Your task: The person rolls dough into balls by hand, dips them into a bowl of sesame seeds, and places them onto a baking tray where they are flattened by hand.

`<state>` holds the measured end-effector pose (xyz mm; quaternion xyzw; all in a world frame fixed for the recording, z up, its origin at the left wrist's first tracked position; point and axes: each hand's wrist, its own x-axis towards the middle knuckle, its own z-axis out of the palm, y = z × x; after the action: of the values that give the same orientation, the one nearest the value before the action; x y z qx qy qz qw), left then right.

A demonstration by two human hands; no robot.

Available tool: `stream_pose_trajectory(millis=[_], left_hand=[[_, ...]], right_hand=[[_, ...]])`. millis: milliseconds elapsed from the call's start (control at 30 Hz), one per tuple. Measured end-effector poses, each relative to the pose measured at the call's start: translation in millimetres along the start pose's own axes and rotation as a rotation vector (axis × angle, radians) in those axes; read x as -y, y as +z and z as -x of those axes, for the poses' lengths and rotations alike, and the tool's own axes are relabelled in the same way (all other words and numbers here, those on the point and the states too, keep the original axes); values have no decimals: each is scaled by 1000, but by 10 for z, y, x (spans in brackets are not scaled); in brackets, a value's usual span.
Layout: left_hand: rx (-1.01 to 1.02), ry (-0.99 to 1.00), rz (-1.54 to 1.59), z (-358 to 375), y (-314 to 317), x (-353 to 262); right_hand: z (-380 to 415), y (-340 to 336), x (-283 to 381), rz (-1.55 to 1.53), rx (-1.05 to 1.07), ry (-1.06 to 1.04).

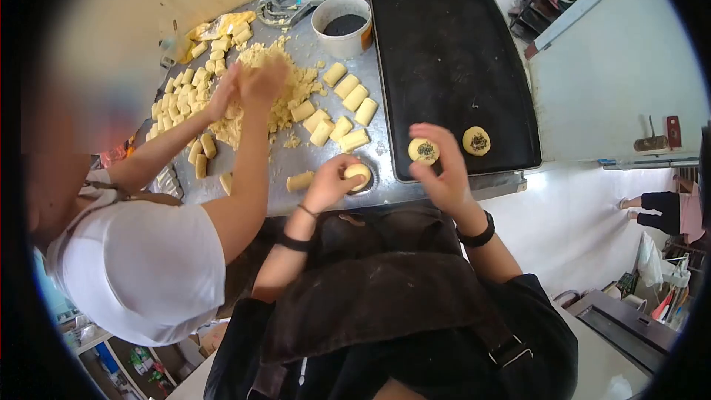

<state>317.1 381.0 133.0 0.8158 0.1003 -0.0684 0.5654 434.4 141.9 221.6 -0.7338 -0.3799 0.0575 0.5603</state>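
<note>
My left hand (327,184) curls around a smooth pale-yellow dough ball (357,176), its thumb and fingers against the sides. Beneath that ball, the rim of a small round dish shows on the metal table. Over the near left corner of the black baking tray (455,52), my right hand (446,175) has thumb and fingers around the edges of a flattened dough round (423,151) topped with dark seeds. Another seed-topped dough round (476,141) lies on the tray to its right. A dough cylinder (300,181) sits left of my left hand.
At my left, a co-worker's hands (248,89) press over crumbly dough (296,89). Several dough cylinders (355,97) lie between that heap and the tray. A white tub (342,44) of black seeds stands behind them. More dough cylinders (178,100) are piled at the far left.
</note>
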Motion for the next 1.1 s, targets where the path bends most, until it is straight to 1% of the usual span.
stream_pose_trajectory(millis=[67, 100, 200, 233, 333, 367, 467, 500, 567, 600, 633, 667, 733, 800, 900, 967, 1100], left_hand=[[47, -197, 716, 102, -153, -348], [102, -173, 898, 143, -170, -420], [120, -186, 1164, 188, -166, -673], [161, -142, 1198, 170, -161, -597], [156, -157, 1252, 143, -83, -548], [160, -196, 1149, 147, -88, -555], [137, -225, 1039, 126, -63, -685], [135, -208, 987, 115, -35, -572], [146, -172, 954, 119, -57, -566], [136, -175, 947, 130, -67, -545], [125, -178, 941, 143, -75, -524], [115, -181, 934, 156, -83, -504], [78, -184, 937, 175, -79, -444], [40, -190, 958, 197, -66, -411], [-28, -196, 968, 238, -28, -359], [-82, -202, 981, 264, 11, -353], [-135, -192, 960, 315, 43, -404]], right_hand=[[-121, 169, 134, 47, 213, -39], [-162, 233, 148, 63, 263, -70], [-271, 364, 263, -19, 347, -31], [-321, 409, 283, -5, 310, -68], [-393, 475, 220, 54, 315, -81], [-404, 452, 223, 46, 313, -55], [-355, 259, 124, 34, 306, 65], [-310, 155, 47, 52, 234, 133], [-148, -200, -175, 81, 89, 260], [-38, -419, -340, 176, 11, 329], [8, -660, -362, 250, -69, 430], [101, -878, -497, 439, -139, 419], [301, -1241, -782, 662, -227, 437], [436, -1492, -1026, 722, -233, 520], [539, -1633, -1313, 759, -249, 534], [603, -1623, -1478, 797, -160, 583], [421, -1643, -1262, 915, 52, 707]])
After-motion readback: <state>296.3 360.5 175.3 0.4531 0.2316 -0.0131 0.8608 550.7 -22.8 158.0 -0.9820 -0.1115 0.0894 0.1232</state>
